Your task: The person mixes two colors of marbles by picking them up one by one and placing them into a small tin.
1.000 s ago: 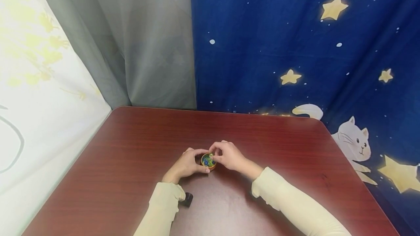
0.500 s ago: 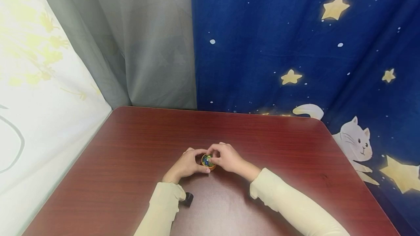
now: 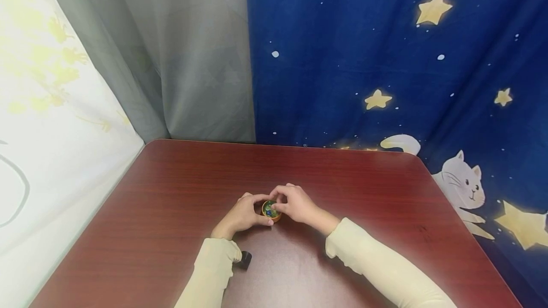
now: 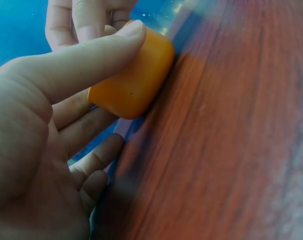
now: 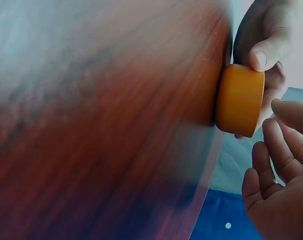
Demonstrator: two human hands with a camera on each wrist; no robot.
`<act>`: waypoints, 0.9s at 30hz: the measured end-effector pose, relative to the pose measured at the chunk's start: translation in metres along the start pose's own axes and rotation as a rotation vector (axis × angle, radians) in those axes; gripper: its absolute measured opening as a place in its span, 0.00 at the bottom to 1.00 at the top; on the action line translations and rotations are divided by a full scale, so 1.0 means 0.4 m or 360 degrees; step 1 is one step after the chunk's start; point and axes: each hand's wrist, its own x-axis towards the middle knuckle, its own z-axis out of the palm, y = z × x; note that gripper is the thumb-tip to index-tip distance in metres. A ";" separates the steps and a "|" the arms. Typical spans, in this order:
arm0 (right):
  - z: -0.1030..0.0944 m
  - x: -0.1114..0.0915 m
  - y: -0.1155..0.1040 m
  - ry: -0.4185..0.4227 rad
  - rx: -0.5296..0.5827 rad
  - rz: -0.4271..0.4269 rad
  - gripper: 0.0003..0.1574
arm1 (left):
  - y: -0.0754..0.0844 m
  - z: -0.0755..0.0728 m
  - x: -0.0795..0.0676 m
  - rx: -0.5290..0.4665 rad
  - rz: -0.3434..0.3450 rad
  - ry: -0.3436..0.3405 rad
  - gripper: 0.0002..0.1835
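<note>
A small orange cup (image 3: 276,219) stands on the table, holding several small shiny green and blue marble-like pieces (image 3: 270,211). My left hand (image 3: 241,214) grips the cup from the left. In the left wrist view its thumb lies along the near wall of the orange cup (image 4: 141,80), with the fingers behind. My right hand (image 3: 299,204) bends over the cup from the right, thumb and forefinger down at the pieces. From the right wrist view, the right hand's other fingers (image 5: 279,155) curve loosely beside the orange cup (image 5: 241,100). I cannot tell whether the right fingertips pinch a piece.
The reddish-brown wooden table (image 3: 192,170) extends around both hands. A small black object (image 3: 244,260) sits at the left sleeve cuff. Behind the table hang a grey curtain (image 3: 205,61) and a blue star-patterned curtain (image 3: 317,61); a white patterned cloth (image 3: 55,156) hangs at the left.
My right hand has shifted slightly left and its fingertips have moved further over the cup. The pieces inside look rearranged. The left hand and cup stay in place.
</note>
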 end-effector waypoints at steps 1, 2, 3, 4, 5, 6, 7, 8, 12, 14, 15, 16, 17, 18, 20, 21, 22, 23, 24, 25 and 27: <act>-0.001 0.000 0.000 0.0003 0.0000 0.0001 0.11 | 0.001 -0.001 0.000 -0.0003 -0.0002 -0.0001 0.37; -0.002 0.000 0.001 0.0005 0.0003 0.0000 0.11 | 0.001 -0.001 0.000 -0.0002 0.0000 0.0000 0.37; -0.002 0.000 0.002 0.0006 0.0006 0.0000 0.11 | 0.001 -0.002 0.001 -0.0004 0.0001 0.0001 0.37; -0.003 0.001 0.003 0.0008 0.0007 0.0001 0.11 | 0.001 -0.003 0.001 -0.0006 0.0003 0.0004 0.37; -0.004 0.001 0.003 0.0014 0.0011 -0.0003 0.11 | 0.001 -0.003 0.001 -0.0007 0.0003 0.0005 0.37; -0.005 0.001 0.003 0.0021 0.0016 -0.0011 0.11 | 0.001 -0.003 0.001 -0.0006 0.0003 0.0004 0.37; -0.006 0.002 0.004 0.0030 0.0021 -0.0019 0.11 | 0.002 -0.004 0.001 -0.0006 0.0000 0.0002 0.37; -0.008 0.003 0.005 0.0039 0.0020 -0.0025 0.11 | 0.001 -0.003 0.001 -0.0004 -0.0001 0.0002 0.37; -0.014 0.007 0.012 0.0085 0.0015 -0.0048 0.11 | 0.001 -0.002 0.002 0.0002 0.0003 0.0002 0.37; -0.016 0.009 0.018 0.0098 0.0004 -0.0043 0.10 | 0.002 -0.002 0.002 -0.0003 0.0003 0.0004 0.37; -0.019 0.010 0.020 0.0106 0.0006 -0.0040 0.10 | 0.002 -0.002 0.002 -0.0006 0.0004 0.0005 0.37; -0.021 0.011 0.022 0.0112 0.0010 -0.0035 0.10 | 0.002 -0.003 0.002 -0.0009 0.0003 0.0006 0.37; -0.023 0.013 0.024 0.0117 0.0013 -0.0027 0.10 | 0.003 -0.003 0.002 -0.0016 0.0001 0.0006 0.36; -0.025 0.014 0.026 0.0121 0.0014 -0.0014 0.11 | 0.004 -0.003 0.003 -0.0021 0.0001 0.0006 0.36; -0.030 0.016 0.031 0.0129 0.0022 0.0013 0.11 | 0.005 -0.003 0.003 -0.0031 0.0004 0.0003 0.35; -0.033 0.018 0.033 0.0140 0.0027 0.0023 0.11 | 0.005 -0.003 0.003 -0.0032 0.0010 0.0001 0.34; -0.036 0.020 0.037 0.0150 0.0033 0.0036 0.11 | 0.005 -0.002 0.003 -0.0032 0.0016 -0.0001 0.34; -0.039 0.022 0.040 0.0161 0.0034 0.0048 0.11 | 0.005 -0.002 0.003 -0.0032 0.0020 -0.0003 0.34; -0.042 0.024 0.045 0.0171 0.0037 0.0059 0.11 | 0.005 -0.002 0.003 -0.0033 0.0022 -0.0005 0.33; -0.046 0.027 0.049 0.0182 0.0034 0.0072 0.11 | 0.005 -0.001 0.003 -0.0034 0.0023 -0.0008 0.33; -0.051 0.032 0.062 0.0197 0.0029 0.0112 0.10 | 0.005 -0.001 0.003 -0.0035 0.0019 -0.0013 0.33</act>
